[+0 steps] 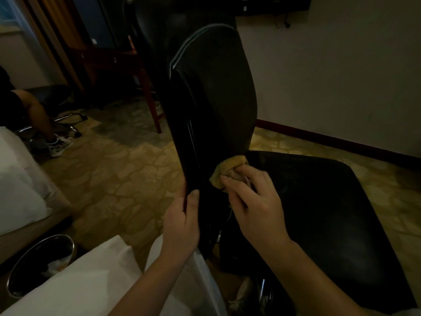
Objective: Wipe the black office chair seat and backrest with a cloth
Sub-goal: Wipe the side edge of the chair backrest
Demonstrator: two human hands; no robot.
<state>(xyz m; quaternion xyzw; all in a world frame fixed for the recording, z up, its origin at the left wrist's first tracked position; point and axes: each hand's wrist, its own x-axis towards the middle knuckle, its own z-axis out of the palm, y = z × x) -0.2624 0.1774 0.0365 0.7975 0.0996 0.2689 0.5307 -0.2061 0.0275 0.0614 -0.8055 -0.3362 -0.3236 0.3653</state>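
— Well, what is the right hand [252, 201] doing?
— Its fingers are curled over a bunched yellow cloth [230, 169], pressing it against the low part of the black backrest [214, 99], just centre of frame.
— And the left hand [182, 226]?
— Just beside it, lower centre. It grips the backrest's near edge, thumb lying up the front, fingers wrapped out of sight behind.
— Where does the seat [319, 213] lie?
— At the right of the frame, a broad black pad touching the cloth at its upper corner.
— What surrounds the chair?
— Patterned yellowish carpet [118, 169]. A metal waste bin [41, 265] stands lower left, between white bedding [20, 179] at the left edge and more at the bottom. In the upper left, a seated person's leg [38, 115] and a sneaker [60, 144] show beside a reddish wooden desk [109, 62].
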